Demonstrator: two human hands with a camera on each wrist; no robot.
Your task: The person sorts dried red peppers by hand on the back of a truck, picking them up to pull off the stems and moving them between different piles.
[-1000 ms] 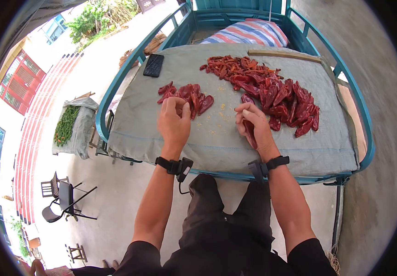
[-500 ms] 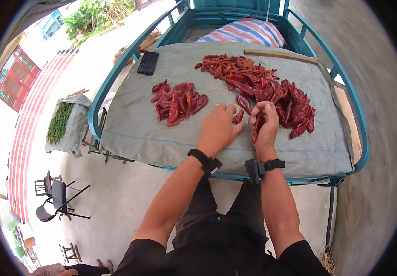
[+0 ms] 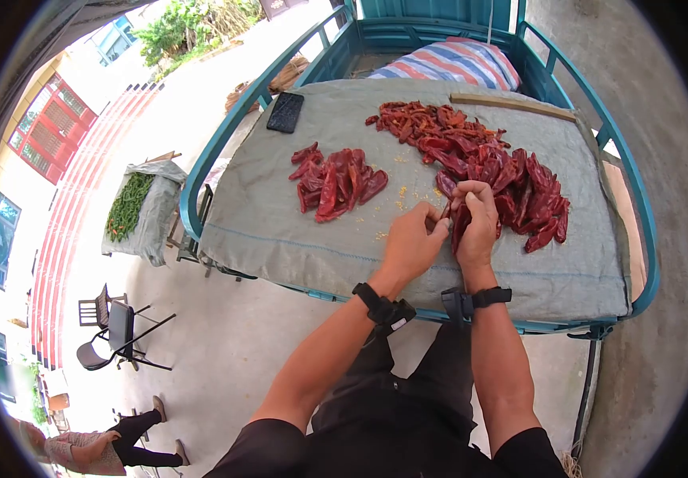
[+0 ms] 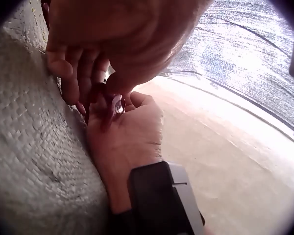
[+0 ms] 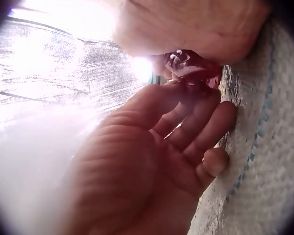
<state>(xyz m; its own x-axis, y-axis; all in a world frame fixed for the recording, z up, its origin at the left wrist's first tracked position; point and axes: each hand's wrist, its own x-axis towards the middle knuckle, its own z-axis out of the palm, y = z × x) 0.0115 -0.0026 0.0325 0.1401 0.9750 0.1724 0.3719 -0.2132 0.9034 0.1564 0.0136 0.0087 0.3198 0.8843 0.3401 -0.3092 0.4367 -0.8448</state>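
Note:
In the head view, my left hand (image 3: 413, 244) meets my right hand (image 3: 477, 233) over the near part of a grey woven sheet (image 3: 280, 227). My right hand's curled fingers hold a dark red pepper (image 3: 459, 226). Thumb and fingers of my left hand (image 4: 137, 39) pinch red pepper at the right hand's fingertips. The left wrist view shows red pepper (image 4: 109, 108) lying against the palm of my right hand (image 4: 127, 137). A small pile of red peppers (image 3: 340, 187) lies left of the hands; a larger pile (image 3: 519, 187) lies beyond and right.
Blue cart rails (image 3: 224, 135) flank the sheet. On it lie a black phone (image 3: 286, 112), a wooden strip (image 3: 511, 106), shredded red pieces (image 3: 428, 121) and scattered yellow seeds. A striped bag (image 3: 456, 64) lies behind. Chairs (image 3: 121, 327) and a person (image 3: 101, 448) are at lower left.
My left hand has moved right from the small pile to my right hand, and now pinches pepper there. The person at lower left has come further into view.

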